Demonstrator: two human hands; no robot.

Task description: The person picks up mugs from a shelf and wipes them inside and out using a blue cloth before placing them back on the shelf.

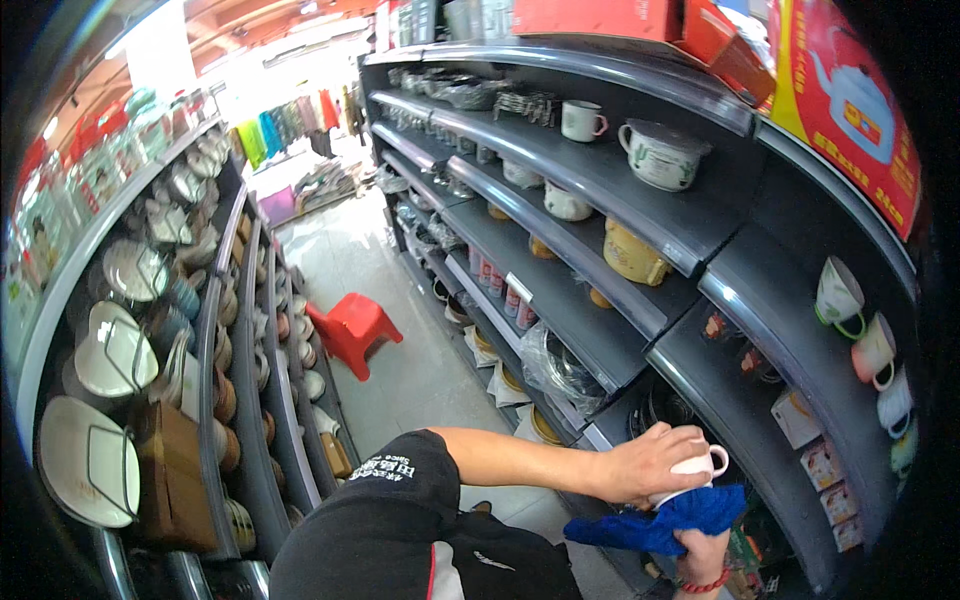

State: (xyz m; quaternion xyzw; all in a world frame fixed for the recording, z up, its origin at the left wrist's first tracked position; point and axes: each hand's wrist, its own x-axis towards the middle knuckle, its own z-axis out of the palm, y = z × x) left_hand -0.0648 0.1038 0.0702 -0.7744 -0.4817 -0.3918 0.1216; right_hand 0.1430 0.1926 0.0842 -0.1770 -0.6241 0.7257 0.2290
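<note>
My left hand (pixel 646 466) reaches across from a black short sleeve and grips a white mug (pixel 693 466) from above. The mug's handle points away from the palm, to the right. Below it, my right hand (pixel 703 553), with a red beaded bracelet (pixel 706 583) at the wrist, holds a bunched blue cloth (pixel 660 525). The cloth presses against the lower side of the mug and hides that part of it. Both hands are in front of the dark shelving on the right.
Black shelves (pixel 517 154) on the right carry a lidded enamel pot (pixel 664 159), a mug (pixel 582 121) and a row of painted mugs (pixel 838 292). Bowls and dishes (pixel 116 349) fill the left shelves. A red plastic stool (pixel 357 330) stands in the aisle.
</note>
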